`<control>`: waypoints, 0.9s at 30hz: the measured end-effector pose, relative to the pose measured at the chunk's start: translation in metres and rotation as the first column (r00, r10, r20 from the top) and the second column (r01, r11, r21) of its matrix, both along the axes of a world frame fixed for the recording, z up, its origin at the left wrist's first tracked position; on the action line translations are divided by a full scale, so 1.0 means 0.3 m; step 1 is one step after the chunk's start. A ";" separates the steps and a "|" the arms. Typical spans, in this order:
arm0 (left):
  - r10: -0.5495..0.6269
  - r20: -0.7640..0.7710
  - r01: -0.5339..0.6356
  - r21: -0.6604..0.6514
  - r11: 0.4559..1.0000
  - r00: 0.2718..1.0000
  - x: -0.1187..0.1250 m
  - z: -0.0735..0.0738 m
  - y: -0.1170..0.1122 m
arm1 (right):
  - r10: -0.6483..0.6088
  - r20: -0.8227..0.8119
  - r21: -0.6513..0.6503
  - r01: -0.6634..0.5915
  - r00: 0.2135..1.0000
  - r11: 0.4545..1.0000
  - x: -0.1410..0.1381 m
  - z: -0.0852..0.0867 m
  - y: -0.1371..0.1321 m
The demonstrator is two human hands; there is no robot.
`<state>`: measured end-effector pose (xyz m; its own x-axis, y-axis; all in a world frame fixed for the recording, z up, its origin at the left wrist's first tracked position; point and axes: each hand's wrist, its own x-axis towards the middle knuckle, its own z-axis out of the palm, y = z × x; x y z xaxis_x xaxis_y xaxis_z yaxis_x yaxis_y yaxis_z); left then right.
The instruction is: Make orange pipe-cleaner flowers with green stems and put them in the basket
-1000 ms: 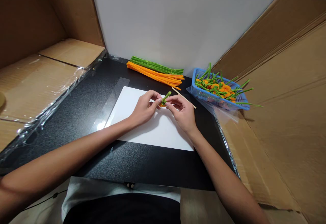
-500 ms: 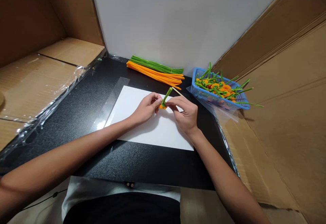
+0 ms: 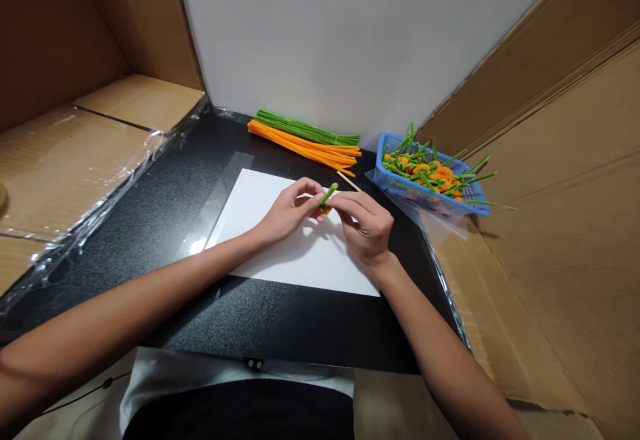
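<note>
Between my hands, above a white sheet of paper (image 3: 285, 253), is a small pipe-cleaner flower (image 3: 329, 195) with an orange head and a green stem pointing up. My left hand (image 3: 293, 207) pinches it from the left, thumb and fingers closed around the orange part. From the right, my right hand (image 3: 365, 221) pinches at the base of the stem with thumb and forefinger. The fingers hide most of the orange head. Just beyond my right hand lies a thin pale stick (image 3: 349, 181).
At the back of the black table (image 3: 200, 313) lie green pipe cleaners (image 3: 305, 127) and orange pipe cleaners (image 3: 303, 145). A blue basket (image 3: 381, 167) at the right holds several orange and green flowers, with clear plastic under it. Cardboard walls (image 3: 565, 160) flank the table.
Both hands have shifted slightly right and closer together around the flower. Its stem tilts more to the right and shows shorter, with less of the orange head visible.
</note>
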<state>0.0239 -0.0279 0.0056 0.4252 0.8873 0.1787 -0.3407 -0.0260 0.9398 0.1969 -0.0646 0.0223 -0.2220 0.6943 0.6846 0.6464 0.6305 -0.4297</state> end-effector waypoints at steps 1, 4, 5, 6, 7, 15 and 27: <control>-0.007 -0.002 0.007 0.003 1.000 1.000 -0.001 0.002 0.001 | 0.000 0.013 0.000 0.000 1.000 1.000 0.003 0.000 0.002; -0.001 -0.011 0.001 -0.012 1.000 1.000 -0.005 0.004 0.009 | 0.006 0.071 0.008 -0.007 0.997 1.000 0.017 0.001 0.009; 0.012 -0.012 -0.012 -0.020 1.000 1.000 -0.006 0.003 0.011 | 0.011 0.089 0.009 -0.011 0.996 1.000 0.020 0.001 0.011; 0.025 -0.011 -0.026 -0.028 0.999 1.000 -0.006 0.002 0.013 | 0.017 0.101 0.011 -0.018 0.995 1.000 0.022 0.003 0.013; 0.036 -0.007 -0.036 -0.035 0.999 0.999 -0.007 0.001 0.014 | 0.024 0.106 0.012 -0.025 0.994 1.000 0.022 0.004 0.015; 0.169 -0.046 -0.168 0.009 0.986 0.985 -0.007 0.002 -0.001 | -0.006 -0.016 -0.185 0.003 1.000 0.983 -0.025 0.032 0.006; 0.381 -0.124 -0.311 0.380 0.871 0.916 -0.009 0.005 -0.044 | -0.211 -0.462 -0.764 -0.266 0.861 0.587 -0.062 0.045 -0.002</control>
